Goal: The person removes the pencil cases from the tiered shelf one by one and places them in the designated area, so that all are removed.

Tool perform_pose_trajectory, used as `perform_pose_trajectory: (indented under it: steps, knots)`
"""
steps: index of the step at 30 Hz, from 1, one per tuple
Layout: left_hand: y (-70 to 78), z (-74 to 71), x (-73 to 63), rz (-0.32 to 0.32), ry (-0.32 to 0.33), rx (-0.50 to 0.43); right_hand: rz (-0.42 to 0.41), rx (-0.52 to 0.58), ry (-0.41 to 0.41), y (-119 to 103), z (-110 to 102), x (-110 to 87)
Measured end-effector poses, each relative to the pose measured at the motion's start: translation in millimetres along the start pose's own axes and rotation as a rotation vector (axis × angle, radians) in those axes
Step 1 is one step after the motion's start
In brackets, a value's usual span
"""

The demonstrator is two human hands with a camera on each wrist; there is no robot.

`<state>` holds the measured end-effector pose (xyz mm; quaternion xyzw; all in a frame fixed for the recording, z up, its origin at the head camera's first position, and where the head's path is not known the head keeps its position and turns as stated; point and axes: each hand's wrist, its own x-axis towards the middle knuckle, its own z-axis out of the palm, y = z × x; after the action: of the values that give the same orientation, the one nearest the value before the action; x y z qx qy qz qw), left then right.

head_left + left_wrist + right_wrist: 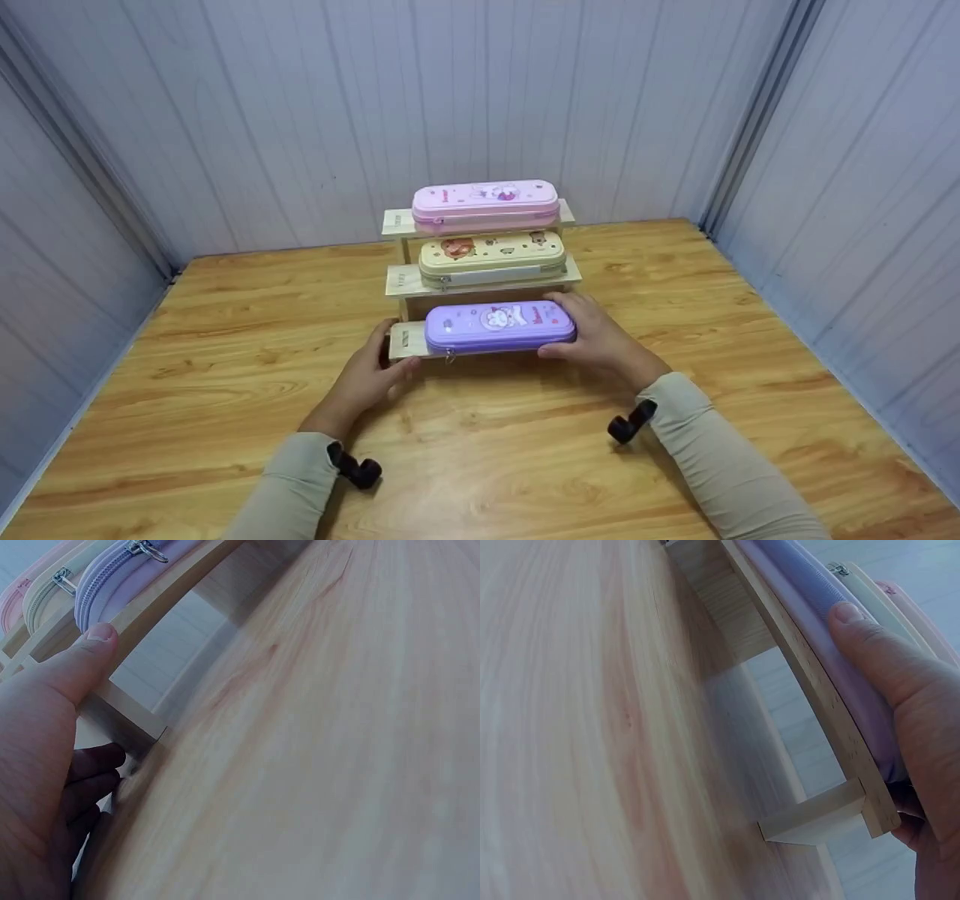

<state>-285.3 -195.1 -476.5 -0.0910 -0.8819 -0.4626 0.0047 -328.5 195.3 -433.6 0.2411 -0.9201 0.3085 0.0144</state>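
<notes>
A three-step wooden rack (407,341) carries one zip pencil case on each step. On the lowest step lies a purple pencil case (495,326) with a cartoon print, and my right hand (604,334) grips its right end, thumb on the front side (847,660) and fingers behind. My left hand (366,375) holds the left end of that same step. In the left wrist view its thumb (96,645) presses the board's front edge, while the other fingers curl beneath and behind. A yellow pencil case (491,259) rests on the middle step, a pink pencil case (486,204) on the top one.
The rack stands on a wood-grain table (480,465) near its back edge. Pale panelled walls (465,97) enclose the table at the back and both sides. Each sleeve cuff bears a small black wrist device (356,466).
</notes>
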Motion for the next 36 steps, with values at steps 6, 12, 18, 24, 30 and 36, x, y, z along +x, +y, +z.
perform_pose_trajectory:
  steps: [6,12,18,24,30,36]
  knots:
    - [1.4,4.3,1.7,-0.012,-0.002,0.009,-0.08,-0.015,0.026,4.9,-1.8,-0.5]
    - [0.5,2.9,1.0,-0.004,-0.017,0.0,-0.059,0.044,0.065,6.0,2.5,0.2]
    - [-0.9,1.3,-1.6,-0.006,-0.006,0.018,0.018,0.174,0.062,5.3,6.0,-0.8]
    - [-2.3,0.3,-0.3,-0.016,-0.013,0.019,0.031,0.215,0.063,11.8,8.0,-3.1]
    - [-1.6,0.5,0.1,-0.024,-0.013,0.017,-0.002,0.329,0.046,20.9,7.1,-6.4]
    - [0.0,1.9,0.5,-0.001,-0.019,-0.014,-0.041,0.394,0.028,26.5,4.8,-7.6]
